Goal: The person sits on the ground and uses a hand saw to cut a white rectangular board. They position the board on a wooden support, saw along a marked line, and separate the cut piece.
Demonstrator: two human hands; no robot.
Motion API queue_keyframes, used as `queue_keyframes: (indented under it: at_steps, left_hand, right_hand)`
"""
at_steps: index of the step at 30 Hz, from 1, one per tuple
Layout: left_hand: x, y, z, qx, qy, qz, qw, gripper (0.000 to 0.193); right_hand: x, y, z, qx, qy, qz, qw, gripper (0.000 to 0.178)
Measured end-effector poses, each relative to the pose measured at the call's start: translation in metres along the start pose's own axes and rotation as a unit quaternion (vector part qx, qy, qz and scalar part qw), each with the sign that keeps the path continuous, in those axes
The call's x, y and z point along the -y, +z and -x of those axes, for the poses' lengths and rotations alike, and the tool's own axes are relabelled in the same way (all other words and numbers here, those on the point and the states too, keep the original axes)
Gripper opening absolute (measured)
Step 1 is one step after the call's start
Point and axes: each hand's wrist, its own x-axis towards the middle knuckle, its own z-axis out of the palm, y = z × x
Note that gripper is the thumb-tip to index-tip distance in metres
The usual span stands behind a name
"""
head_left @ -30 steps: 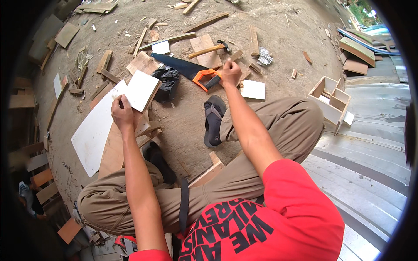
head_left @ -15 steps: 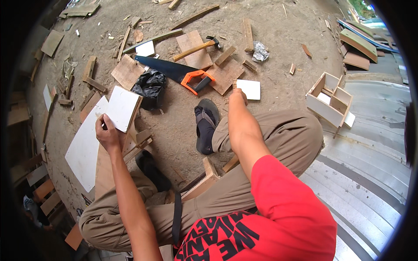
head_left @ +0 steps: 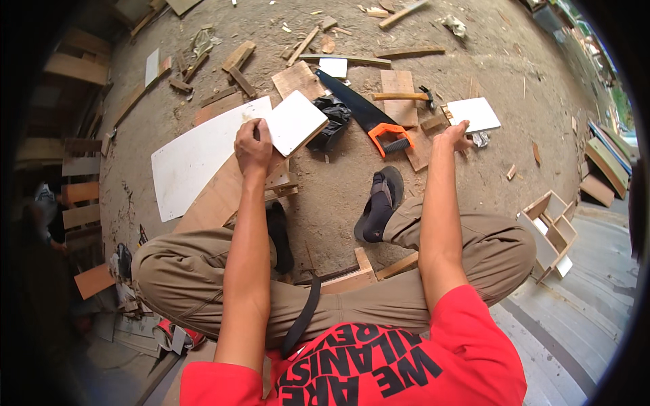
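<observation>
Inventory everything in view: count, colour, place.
Square board: 1, white, centre
Second board: 1, white, upper right
Large panel: 1, white, left
Saw: 1, blue and orange, centre
Hammer: 1, brown handle, right of saw
Bag: 1, black, left of saw
Compartment box: 1, whitish, right
Wood offcuts: many, brown, scattered around
Metal sheeting: count unclear, grey, lower right
Sandals: 2, black, centre
Trousers: 1, khaki, lower centre
Shirt: 1, red, bottom
Left hand: 1, bare, at square board's edge
Right hand: 1, bare, holding second board

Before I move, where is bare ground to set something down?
Ground between the left foot and right foot looks mostly bare, likewise between the right hand and the compartmented box, save a wood chip. Crowded: around the saw, hammer and black bag.
</observation>
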Motion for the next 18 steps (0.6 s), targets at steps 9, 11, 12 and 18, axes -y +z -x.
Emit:
queue_keyframes:
  at_steps: [9, 11, 12, 18]
  left_hand:
    - [-0.010, 0.010, 0.022, 0.142, 0.064, -0.097, 0.983, 0.129]
    - [-0.016, 0.002, 0.021, 0.199, 0.056, -0.127, 0.970, 0.148]
    - [-0.018, -0.003, 0.018, 0.225, 0.052, -0.142, 0.963, 0.158]
    - [-0.015, -0.022, 0.021, 0.275, 0.017, -0.171, 0.946, 0.161]
  right_hand:
    - [0.022, 0.048, 0.140, 0.523, 0.035, 0.038, 0.851, 0.034]
    - [0.012, 0.042, 0.160, 0.587, 0.031, 0.135, 0.797, 0.027]
    - [0.005, 0.043, 0.162, 0.615, 0.012, 0.166, 0.770, 0.025]
    - [-0.053, 0.038, 0.164, 0.573, 0.013, 0.178, 0.800, 0.028]
